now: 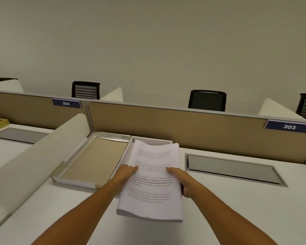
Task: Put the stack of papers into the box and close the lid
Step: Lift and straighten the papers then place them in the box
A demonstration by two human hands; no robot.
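Currently, the left hand (125, 174) and right hand (185, 183) fingers are gripping the stack of papers (152, 183) by its sides, over the box (154, 139) at the surface's (237, 209) far edge.

Blue plate (66, 103) on partition (184, 124): "304", left end. Blue plate (289, 126): "303", right end. Stack of papers (153, 179) below partition: print mostly illegible.

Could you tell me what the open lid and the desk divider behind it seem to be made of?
The lid looks like rigid cardboard: matte tan inner panel, shiny metallic-looking rim. The divider appears fabric-covered, matte tan, with a grey metal-looking top rail.
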